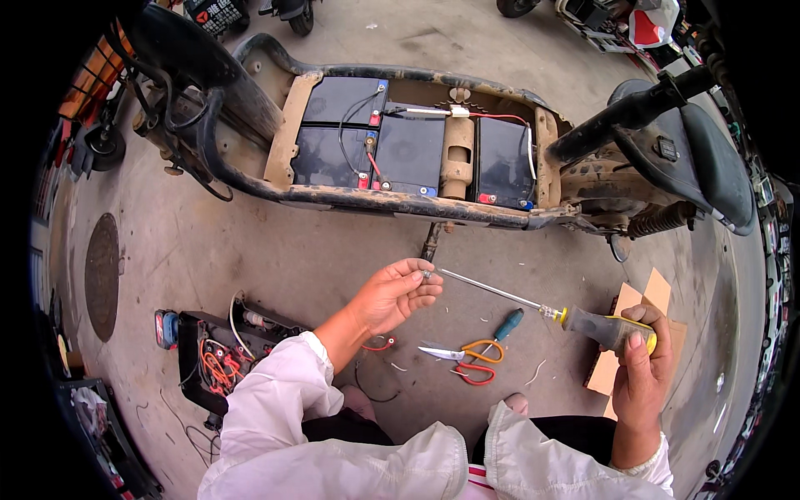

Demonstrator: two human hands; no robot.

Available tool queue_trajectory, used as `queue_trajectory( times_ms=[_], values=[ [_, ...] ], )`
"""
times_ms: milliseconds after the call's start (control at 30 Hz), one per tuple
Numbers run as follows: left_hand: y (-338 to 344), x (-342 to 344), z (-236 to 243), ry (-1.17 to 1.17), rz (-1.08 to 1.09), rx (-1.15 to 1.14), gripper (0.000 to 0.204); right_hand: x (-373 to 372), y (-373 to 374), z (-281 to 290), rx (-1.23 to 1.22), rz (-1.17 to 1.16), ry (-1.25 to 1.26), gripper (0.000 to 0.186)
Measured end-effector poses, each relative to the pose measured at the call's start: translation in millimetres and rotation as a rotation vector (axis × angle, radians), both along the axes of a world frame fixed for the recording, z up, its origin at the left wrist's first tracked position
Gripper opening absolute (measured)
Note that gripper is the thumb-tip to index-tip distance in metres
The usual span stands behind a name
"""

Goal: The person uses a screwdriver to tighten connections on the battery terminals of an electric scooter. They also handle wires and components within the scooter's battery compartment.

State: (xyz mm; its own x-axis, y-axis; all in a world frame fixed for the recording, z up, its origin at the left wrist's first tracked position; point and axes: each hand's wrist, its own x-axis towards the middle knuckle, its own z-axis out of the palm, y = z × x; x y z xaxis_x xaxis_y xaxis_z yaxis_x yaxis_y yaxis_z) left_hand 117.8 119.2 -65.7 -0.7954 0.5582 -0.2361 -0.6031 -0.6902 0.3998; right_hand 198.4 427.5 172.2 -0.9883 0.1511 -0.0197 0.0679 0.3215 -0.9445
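Observation:
My left hand point(392, 296) pinches a small metal bolt point(427, 274) between thumb and fingertips, just in front of the kickstand. In my right hand point(642, 375) is a screwdriver point(596, 325) with a worn grey and yellow handle. Its long shank slants up and left, the tip close to the bolt; whether they touch I cannot tell. Beyond both hands lies the electric scooter's rusty frame point(333, 197), its deck off. Black batteries point(408, 154) sit inside it, with red and blue terminals, joined partly by black and red wires. A white connector point(459, 112) rests on the far side.
Scissors point(475, 354) with orange and red handles lie on the ground beside a teal-handled tool point(508, 323). A black box point(196, 367) of tangled wires stands at left. An opened cardboard box point(604, 371) is by my right hand. The scooter's seat point(717, 162) juts out at right.

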Motion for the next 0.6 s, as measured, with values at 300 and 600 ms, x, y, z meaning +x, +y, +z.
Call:
queue_trajectory(
  times_ms=[300,600],
  values=[
    [3.7,-0.3,19.7,-0.008,0.053,0.182,0.016,1.8,-3.4,-1.4,-0.021,-0.025,-0.037,0.036],
    [-3.5,-0.4,23.4,0.083,0.079,0.154,0.016,0.1,-5.5,-9.0,0.072,0.006,0.048,0.033]
  ],
)
